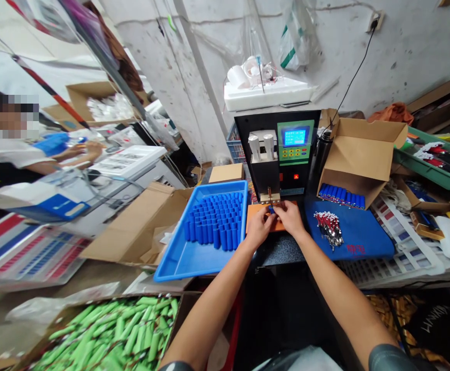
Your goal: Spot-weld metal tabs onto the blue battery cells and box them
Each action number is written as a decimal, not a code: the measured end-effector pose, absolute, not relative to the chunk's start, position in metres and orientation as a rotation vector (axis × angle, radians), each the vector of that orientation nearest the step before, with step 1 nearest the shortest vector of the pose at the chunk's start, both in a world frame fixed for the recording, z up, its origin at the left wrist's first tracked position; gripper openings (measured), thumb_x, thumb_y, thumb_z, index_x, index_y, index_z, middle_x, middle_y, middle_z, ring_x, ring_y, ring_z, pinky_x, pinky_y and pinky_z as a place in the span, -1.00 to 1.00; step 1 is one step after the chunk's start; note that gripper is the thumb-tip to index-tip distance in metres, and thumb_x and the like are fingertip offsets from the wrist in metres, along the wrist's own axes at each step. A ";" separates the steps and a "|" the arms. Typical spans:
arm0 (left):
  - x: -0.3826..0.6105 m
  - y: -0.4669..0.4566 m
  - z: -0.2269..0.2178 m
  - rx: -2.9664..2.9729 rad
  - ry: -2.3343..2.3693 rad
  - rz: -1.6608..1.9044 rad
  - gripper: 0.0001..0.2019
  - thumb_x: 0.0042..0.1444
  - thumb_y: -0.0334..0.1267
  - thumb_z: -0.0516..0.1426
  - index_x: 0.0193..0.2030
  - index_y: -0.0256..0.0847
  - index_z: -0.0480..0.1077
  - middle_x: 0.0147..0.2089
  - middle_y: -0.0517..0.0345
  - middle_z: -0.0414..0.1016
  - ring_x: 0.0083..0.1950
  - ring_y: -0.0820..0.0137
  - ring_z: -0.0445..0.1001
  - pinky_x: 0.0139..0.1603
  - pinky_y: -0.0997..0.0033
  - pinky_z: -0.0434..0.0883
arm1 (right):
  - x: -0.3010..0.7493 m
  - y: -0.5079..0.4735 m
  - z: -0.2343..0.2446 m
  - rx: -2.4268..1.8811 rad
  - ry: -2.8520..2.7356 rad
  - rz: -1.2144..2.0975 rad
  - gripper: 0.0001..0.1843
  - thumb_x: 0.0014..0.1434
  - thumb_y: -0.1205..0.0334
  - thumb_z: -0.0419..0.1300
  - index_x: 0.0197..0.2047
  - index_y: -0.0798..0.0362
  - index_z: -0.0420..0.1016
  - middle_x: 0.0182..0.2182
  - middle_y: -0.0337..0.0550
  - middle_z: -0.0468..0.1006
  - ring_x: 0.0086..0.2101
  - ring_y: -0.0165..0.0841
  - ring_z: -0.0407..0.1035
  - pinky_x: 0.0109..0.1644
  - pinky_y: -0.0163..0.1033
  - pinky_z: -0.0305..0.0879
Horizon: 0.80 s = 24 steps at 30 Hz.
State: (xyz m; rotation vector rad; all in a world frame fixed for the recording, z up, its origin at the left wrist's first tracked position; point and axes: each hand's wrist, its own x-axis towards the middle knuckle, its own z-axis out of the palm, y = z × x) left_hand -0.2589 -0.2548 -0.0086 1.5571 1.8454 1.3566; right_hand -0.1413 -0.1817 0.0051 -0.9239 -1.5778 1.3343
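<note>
At the spot welder (258, 134), my left hand (261, 222) and my right hand (290, 217) are close together over the orange block (253, 210). The fingers of both are closed around a small blue battery cell (271, 209), mostly hidden by them. Just above it are the welder's thin electrodes (270, 195). To the left, many blue cells (213, 219) stand upright in a blue tray (174, 265). To the right, a bunch of red-and-white wire leads with metal ends (329, 229) lies on a blue mat (371, 239).
An open cardboard box (358, 154) with a row of blue cells is right of the welder. Lower left, another box holds green-wrapped packs (120, 330). A green crate (445, 165) sits far right. A co-worker (28, 149) works at the left.
</note>
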 end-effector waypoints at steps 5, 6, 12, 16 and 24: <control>-0.256 -0.255 -0.005 1.547 1.879 1.336 -0.65 0.17 -0.24 0.11 0.09 -0.21 0.44 -0.35 0.17 0.50 -0.46 0.46 0.34 -0.41 0.50 0.28 | -0.137 -0.187 -0.001 -0.862 -1.703 1.253 -0.86 0.06 0.17 0.24 -0.28 -0.01 0.51 -0.37 -0.21 0.58 -0.36 -0.30 0.44 -0.21 -0.25 0.32; -0.256 -0.254 -0.005 1.540 1.877 1.343 -0.65 0.16 -0.24 0.11 0.08 -0.21 0.45 -0.35 0.16 0.50 -0.46 0.46 0.34 -0.40 0.50 0.29 | -0.137 -0.188 -0.001 -0.859 -1.739 1.226 -0.85 0.07 0.18 0.24 -0.25 -0.02 0.52 -0.36 -0.21 0.58 -0.36 -0.30 0.44 -0.20 -0.24 0.32; -0.257 -0.254 -0.006 1.475 1.745 1.357 -0.61 0.13 -0.19 0.15 0.09 -0.25 0.44 -0.33 0.13 0.52 -0.48 0.48 0.36 -0.45 0.52 0.30 | -0.139 -0.195 -0.004 -0.876 -1.824 1.036 -0.85 0.14 0.21 0.21 -0.20 -0.01 0.52 -0.27 -0.12 0.58 -0.26 -0.26 0.45 -0.12 -0.19 0.34; -0.255 -0.258 -0.003 1.377 1.686 1.401 -0.42 0.06 -0.10 0.19 0.21 -0.28 0.31 -0.11 -0.01 0.54 -0.42 0.46 0.43 -0.43 0.49 0.36 | -0.121 -0.182 -0.007 -0.972 -1.624 1.110 -0.85 0.15 0.18 0.22 -0.21 0.04 0.50 -0.34 -0.13 0.60 -0.35 -0.30 0.48 -0.23 -0.25 0.39; -0.255 -0.263 -0.002 1.457 1.831 1.168 -0.44 0.02 0.05 0.17 0.08 -0.27 0.39 -0.20 0.00 0.57 -0.31 0.28 0.51 -0.27 0.29 0.46 | 0.027 -0.067 0.030 -1.583 -1.449 0.757 -0.75 0.11 0.10 0.28 -0.39 0.15 0.51 -0.54 -0.17 0.54 -0.50 -0.37 0.45 -0.42 -0.38 0.31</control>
